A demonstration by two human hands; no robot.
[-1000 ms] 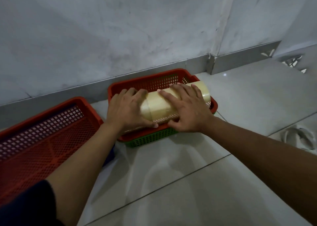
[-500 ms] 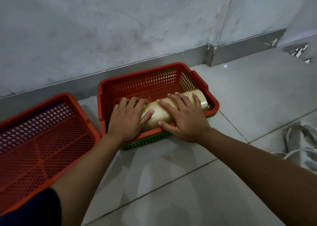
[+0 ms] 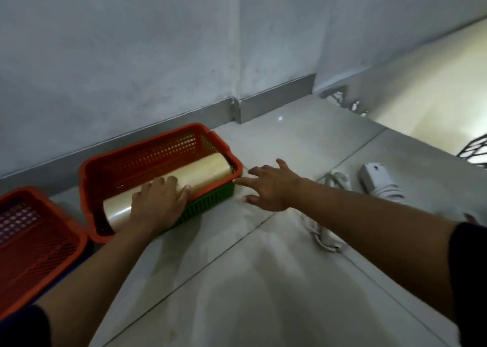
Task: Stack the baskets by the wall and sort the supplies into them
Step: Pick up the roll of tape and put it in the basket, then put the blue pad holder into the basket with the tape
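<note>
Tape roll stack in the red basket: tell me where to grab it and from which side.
Grip the tape roll stack around its curved middle, coming from above. It lies on its side along the red basket, whose walls probably block its ends. The left hand rests on it; the right hand is open over the floor.

Your stacked baskets (image 3: 147,157) sit on the floor (image 3: 237,281) against the wall (image 3: 131,57), upper nested in lower. The tape roll (image 3: 200,173) lies lengthwise in the upper one, along its near side. Your left hand (image 3: 158,204) lies on the roll; your right hand (image 3: 268,188) is just right of the stack. A second basket (image 3: 39,241) lies left. A power strip (image 3: 326,215) lies right.
</note>
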